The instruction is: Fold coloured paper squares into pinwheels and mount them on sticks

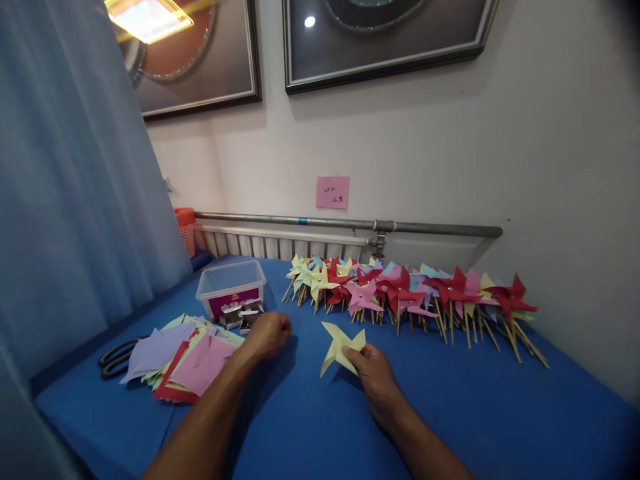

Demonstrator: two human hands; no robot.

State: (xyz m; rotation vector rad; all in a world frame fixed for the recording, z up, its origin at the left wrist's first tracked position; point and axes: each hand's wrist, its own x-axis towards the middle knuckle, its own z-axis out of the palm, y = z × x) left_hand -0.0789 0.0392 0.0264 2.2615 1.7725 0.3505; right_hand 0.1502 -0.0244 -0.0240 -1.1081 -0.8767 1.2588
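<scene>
My right hand (376, 379) pinches the lower right edge of a folded yellow paper pinwheel blade (339, 344), which lies on the blue table (310, 427). My left hand (269, 333) is curled into a loose fist beside small metal clips (239, 316), just in front of a clear plastic box (231, 287); whatever its fingers hold is hidden. Left of that hand lies a loose pile of coloured paper squares (185, 360).
Several finished paper pinwheels on wooden sticks (415, 297) lie in a row along the table's far edge. Black scissors (117, 359) lie at the left by the paper pile. A metal pipe (350, 224) and radiator run along the wall; a curtain (65, 200) hangs left.
</scene>
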